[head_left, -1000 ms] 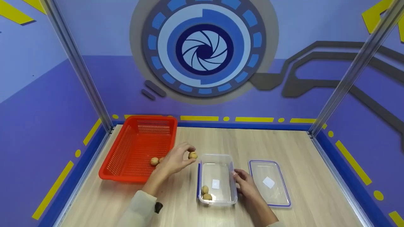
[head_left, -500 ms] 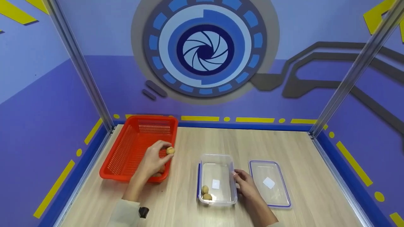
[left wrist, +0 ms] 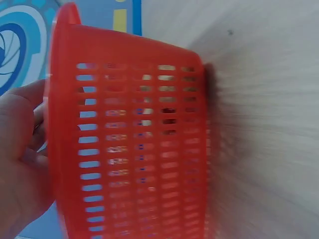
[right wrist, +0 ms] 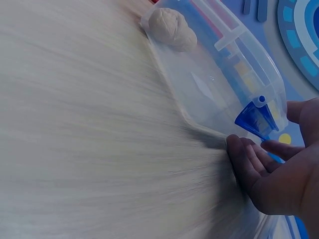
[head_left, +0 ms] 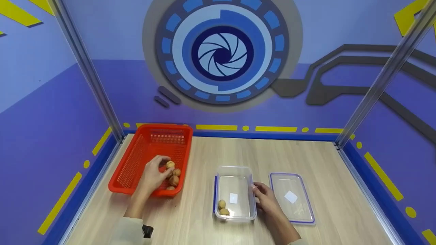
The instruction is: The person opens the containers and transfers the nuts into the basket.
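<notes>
My left hand (head_left: 152, 175) is inside the near right part of the red basket (head_left: 117, 172). Between its thumb and fingers it pinches a walnut (head_left: 170, 164). Several more walnuts (head_left: 174, 180) lie below, in the basket's near right corner. In the left wrist view the slotted basket wall (left wrist: 134, 149) hides the fingertips. My right hand (head_left: 267, 200) holds the right side of a clear plastic box (head_left: 235, 217), thumb at the rim. Two walnuts (head_left: 223, 207) rest in the box's near left corner. A blue clip (right wrist: 256, 118) shows close to the right fingers.
A clear lid with a purple-blue edge (head_left: 292, 212) lies flat to the right of the box. Wooden tabletop (head_left: 199, 190) separates basket and box. Patterned walls (head_left: 272, 115) and metal posts (head_left: 371, 78) enclose the back and sides.
My left hand has carried a walnut leftward from beside the box into the basket, lower among the other walnuts. The right hand keeps its place on the box.
</notes>
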Action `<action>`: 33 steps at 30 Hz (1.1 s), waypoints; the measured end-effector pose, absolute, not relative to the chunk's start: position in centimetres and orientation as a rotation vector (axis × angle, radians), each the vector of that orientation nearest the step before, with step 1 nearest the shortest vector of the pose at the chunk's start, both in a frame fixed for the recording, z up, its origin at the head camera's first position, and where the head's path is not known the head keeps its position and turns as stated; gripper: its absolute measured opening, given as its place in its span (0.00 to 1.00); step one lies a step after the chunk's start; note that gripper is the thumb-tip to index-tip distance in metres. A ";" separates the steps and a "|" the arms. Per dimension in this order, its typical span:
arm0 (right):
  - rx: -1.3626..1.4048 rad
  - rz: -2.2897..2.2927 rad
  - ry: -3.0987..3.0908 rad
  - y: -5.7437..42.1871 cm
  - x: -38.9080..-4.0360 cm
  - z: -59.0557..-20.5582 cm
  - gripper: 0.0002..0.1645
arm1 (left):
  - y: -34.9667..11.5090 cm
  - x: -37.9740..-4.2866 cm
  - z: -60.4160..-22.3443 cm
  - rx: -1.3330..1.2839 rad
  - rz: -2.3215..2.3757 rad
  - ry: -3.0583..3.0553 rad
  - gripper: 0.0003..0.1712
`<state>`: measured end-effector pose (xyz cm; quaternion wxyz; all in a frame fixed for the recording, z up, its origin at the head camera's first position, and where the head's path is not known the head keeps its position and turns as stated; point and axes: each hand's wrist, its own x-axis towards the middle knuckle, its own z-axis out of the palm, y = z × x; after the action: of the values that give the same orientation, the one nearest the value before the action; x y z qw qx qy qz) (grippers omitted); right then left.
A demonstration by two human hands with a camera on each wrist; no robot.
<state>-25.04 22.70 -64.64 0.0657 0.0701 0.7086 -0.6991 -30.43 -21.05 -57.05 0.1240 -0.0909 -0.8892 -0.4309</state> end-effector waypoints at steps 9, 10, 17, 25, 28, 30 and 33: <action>0.202 -2.104 2.153 22.7 -25.2 -64.8 0.30 | -21.4 -30.7 -58.1 -0.218 -1.242 -2.652 0.21; 0.203 -2.104 2.154 22.7 -25.2 -64.8 0.30 | -21.4 -30.7 -58.1 -0.215 -1.248 -2.655 0.21; 0.210 -2.083 2.163 22.8 -25.2 -64.7 0.32 | -21.2 -30.6 -58.1 -0.200 -1.275 -2.710 0.21; 0.244 -2.095 2.130 22.8 -25.3 -64.8 0.32 | -21.0 -30.6 -58.3 -0.183 -1.275 -2.755 0.21; 0.244 -2.107 2.121 22.8 -25.3 -64.7 0.32 | -21.0 -30.6 -58.5 -0.181 -1.267 -2.764 0.21; 0.238 -2.111 2.122 22.7 -25.3 -64.7 0.31 | -21.0 -30.7 -58.6 -0.186 -1.263 -2.763 0.21; 0.231 -2.103 2.131 22.7 -25.3 -64.7 0.31 | -21.0 -30.7 -58.6 -0.189 -1.258 -2.760 0.21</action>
<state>-25.35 22.72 -64.72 0.0694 0.0768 0.7080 -0.6986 -30.74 -21.03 -58.64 0.0513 -0.0621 -0.9070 -0.4134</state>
